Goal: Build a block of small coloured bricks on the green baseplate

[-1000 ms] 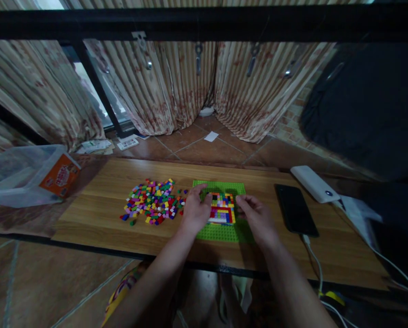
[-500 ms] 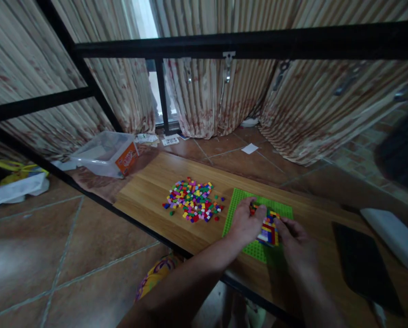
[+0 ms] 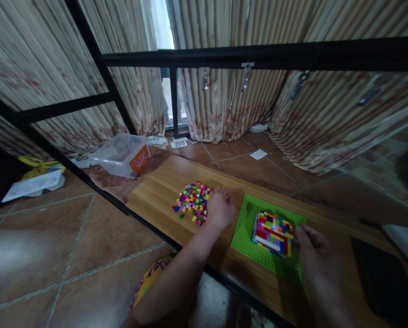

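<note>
A green studded baseplate (image 3: 246,228) lies on the wooden table (image 3: 156,196). A block of small bricks in several colours (image 3: 274,227) stands built on it. To its left is a loose pile of small coloured bricks (image 3: 193,202). My left hand (image 3: 220,208) rests on the right edge of that pile, fingers curled down into the bricks; whether it holds one is hidden. My right hand (image 3: 315,248) sits at the baseplate's right edge, its fingertips touching the built block.
A clear plastic tub with an orange label (image 3: 121,155) lies on the floor left of the table. A black phone (image 3: 384,282) and a white power bank (image 3: 407,239) lie at the right. A black metal frame (image 3: 258,50) crosses in front of striped curtains.
My left hand has left the built block and moved left onto the loose brick pile. My right hand stays by the block. The view has swung left and the frame tilted.
</note>
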The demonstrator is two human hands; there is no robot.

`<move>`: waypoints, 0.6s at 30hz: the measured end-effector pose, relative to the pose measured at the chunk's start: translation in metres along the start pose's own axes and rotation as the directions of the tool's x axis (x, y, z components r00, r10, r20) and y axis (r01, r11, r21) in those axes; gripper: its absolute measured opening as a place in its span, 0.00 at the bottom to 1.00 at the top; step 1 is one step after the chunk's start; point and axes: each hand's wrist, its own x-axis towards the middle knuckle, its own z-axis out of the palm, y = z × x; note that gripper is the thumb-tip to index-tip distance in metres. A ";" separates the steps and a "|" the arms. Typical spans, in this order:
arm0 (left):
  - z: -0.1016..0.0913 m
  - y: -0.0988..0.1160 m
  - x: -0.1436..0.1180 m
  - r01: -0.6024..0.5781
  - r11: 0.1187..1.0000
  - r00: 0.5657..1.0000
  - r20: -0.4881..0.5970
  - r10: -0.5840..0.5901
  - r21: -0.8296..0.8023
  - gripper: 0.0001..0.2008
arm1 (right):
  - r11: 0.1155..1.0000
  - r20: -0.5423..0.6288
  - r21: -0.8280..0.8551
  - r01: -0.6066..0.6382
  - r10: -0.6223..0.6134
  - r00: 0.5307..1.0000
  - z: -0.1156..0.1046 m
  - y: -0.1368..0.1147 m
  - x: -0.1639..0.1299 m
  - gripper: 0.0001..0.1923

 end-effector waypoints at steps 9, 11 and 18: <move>-0.018 -0.033 0.030 -0.229 0.906 0.973 0.057 0.223 0.356 0.21 | 0.995 0.140 -0.050 0.089 -0.082 0.987 0.010 -0.019 -0.004 0.32; -0.011 -0.035 0.031 -0.268 0.891 0.963 0.109 0.245 0.367 0.22 | 0.991 0.149 -0.080 0.105 -0.092 0.985 0.011 -0.018 -0.003 0.31; 0.002 -0.035 0.031 -0.329 0.851 0.941 0.212 0.262 0.410 0.13 | 0.977 0.149 -0.208 0.042 -0.011 0.989 0.008 -0.024 -0.002 0.31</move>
